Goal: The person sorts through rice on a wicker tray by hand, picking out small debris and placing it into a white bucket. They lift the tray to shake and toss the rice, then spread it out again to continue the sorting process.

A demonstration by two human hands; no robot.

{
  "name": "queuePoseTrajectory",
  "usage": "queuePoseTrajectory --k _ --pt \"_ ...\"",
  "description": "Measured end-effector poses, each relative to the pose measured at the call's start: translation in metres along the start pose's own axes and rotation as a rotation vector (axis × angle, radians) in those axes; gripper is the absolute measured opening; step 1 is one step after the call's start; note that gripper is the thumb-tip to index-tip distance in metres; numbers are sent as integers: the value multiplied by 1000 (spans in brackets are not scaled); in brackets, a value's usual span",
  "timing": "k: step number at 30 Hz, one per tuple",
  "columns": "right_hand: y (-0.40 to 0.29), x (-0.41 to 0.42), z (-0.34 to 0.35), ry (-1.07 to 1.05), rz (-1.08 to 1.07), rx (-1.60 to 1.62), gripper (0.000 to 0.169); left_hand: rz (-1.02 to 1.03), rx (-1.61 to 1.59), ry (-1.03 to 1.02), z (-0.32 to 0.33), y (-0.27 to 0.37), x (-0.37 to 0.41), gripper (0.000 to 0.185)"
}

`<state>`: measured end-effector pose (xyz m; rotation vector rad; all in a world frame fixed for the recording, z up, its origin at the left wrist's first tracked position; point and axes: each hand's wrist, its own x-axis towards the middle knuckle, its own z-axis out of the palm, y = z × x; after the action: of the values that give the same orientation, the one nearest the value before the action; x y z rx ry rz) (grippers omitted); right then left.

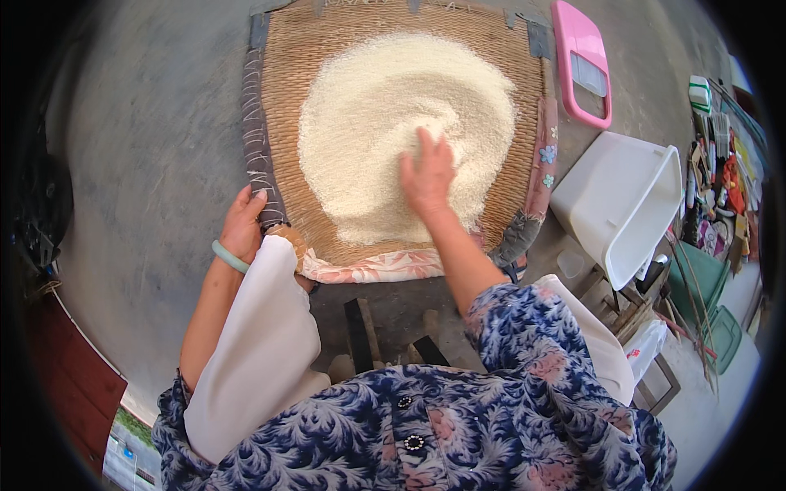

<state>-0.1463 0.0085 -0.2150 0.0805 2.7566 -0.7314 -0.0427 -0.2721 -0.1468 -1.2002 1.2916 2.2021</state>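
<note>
A large woven winnowing tray [288, 80], its rim wrapped in patched cloth, lies before me with a broad spread of pale rice-like grain [362, 123] on it. My left hand [244, 224], with a pale green bangle at the wrist, grips the dark cloth-bound rim at the tray's near left. Over the grain near its middle is my right hand [428, 175], palm down with fingers spread and slightly blurred. Its fingertips are at the grain beside a curved ridge; whether any grain is held under the palm cannot be seen.
A pink plastic lid [564, 73] with a clear window lies right of the tray. Below it a white plastic bin [605, 184] rests on its side. Farther right are a green container [697, 276], thin sticks and a pile of mixed items. A dark red panel [67, 380] stands at lower left.
</note>
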Motion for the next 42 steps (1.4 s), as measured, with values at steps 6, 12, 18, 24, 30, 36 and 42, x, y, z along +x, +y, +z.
queuePoseTrajectory --k 6,12,18,24,30,36,42 --pt "-39 -59 24 -216 -698 -100 52 8 -5 -40 -6 -2 0 30" --pt "2 -54 18 -473 -1079 -273 36 36 -49 -16 0 0 -2 28" --pt "37 4 -28 -577 -1192 -478 27 34 -5 -53 -4 -1 -1 29" --pt "69 53 -65 -223 -789 -494 24 48 -1 -36 -14 -9 4 28" --pt "83 71 -88 48 -529 -62 26 23 3 -21 -7 -2 1 27" --pt "78 111 -65 376 -424 164 32 64 33 -27 -4 -1 1 30" --pt "51 133 -28 305 -370 129 38 49 36 -44 -3 -1 -1 31"
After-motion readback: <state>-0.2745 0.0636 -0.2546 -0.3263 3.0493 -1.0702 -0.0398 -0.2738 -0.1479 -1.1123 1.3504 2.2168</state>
